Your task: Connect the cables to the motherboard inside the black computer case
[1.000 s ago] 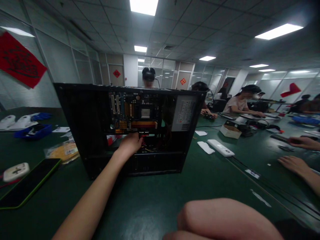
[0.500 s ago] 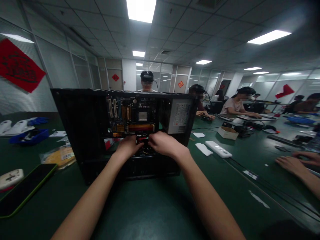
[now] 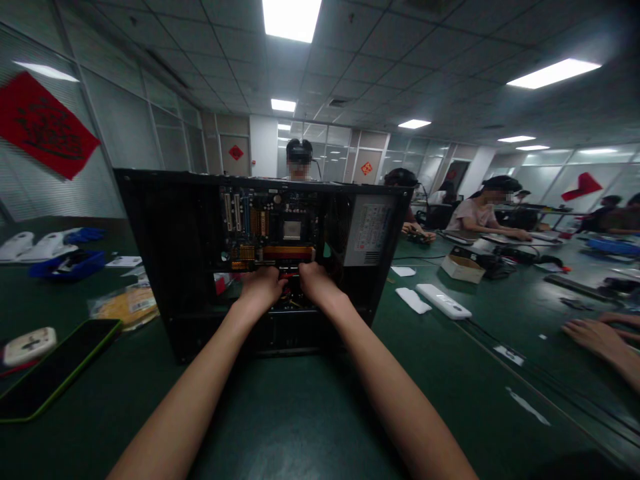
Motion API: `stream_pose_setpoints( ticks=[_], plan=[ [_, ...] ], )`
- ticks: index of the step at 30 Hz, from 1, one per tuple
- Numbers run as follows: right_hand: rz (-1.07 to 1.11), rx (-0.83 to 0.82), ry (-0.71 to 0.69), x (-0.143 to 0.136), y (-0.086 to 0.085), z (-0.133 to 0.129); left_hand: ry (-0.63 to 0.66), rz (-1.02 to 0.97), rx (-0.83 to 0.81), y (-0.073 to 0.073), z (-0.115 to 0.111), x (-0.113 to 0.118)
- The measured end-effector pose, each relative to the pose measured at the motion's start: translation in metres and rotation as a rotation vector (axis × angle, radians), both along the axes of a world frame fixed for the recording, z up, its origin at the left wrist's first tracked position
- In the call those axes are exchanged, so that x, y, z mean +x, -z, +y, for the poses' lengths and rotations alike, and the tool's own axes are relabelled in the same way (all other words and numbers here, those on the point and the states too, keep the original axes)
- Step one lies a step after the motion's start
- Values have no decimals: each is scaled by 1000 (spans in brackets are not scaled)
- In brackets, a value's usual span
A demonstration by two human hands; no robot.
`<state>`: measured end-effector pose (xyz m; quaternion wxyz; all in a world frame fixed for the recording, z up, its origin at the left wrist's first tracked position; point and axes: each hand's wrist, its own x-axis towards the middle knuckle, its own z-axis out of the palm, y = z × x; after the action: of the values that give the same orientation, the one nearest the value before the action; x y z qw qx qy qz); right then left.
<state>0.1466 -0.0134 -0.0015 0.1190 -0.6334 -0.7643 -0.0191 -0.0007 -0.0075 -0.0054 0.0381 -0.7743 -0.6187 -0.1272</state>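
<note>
A black computer case (image 3: 150, 267) stands upright on the green table, its open side facing me. Inside it are a motherboard (image 3: 255, 223) and, at the right, a silver power supply (image 3: 369, 230). My left hand (image 3: 261, 290) reaches in below the board, its fingers curled closed. Close beside it on the right, my right hand (image 3: 317, 283) is also closed, near the lower edge of the board. Red and dark wires (image 3: 291, 293) show between the hands. What the fingertips hold is hidden.
At the left lie a phone (image 3: 60, 367), a plastic bag (image 3: 125, 305) and a blue tray (image 3: 67, 267). A white power strip (image 3: 443, 301) and an open box (image 3: 463, 265) lie to the right. Another person's hands (image 3: 595, 337) rest at the right edge; several people sit farther back.
The view has shifted slightly, moving the case a little to the right in the picture. My right hand has drawn slightly left and its wrist sits lower; both hands remain inside the case.
</note>
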Motion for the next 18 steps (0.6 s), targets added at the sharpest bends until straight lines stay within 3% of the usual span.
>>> stream_pose_setpoints(
  ticks=[6, 18],
  plan=[
    [3, -91, 18, -2, 1, 4, 32, 0, 4, 1, 1, -1],
    [83, -99, 60, 0, 5, 12, 10, -26, -7, 0, 0, 1]
  ],
)
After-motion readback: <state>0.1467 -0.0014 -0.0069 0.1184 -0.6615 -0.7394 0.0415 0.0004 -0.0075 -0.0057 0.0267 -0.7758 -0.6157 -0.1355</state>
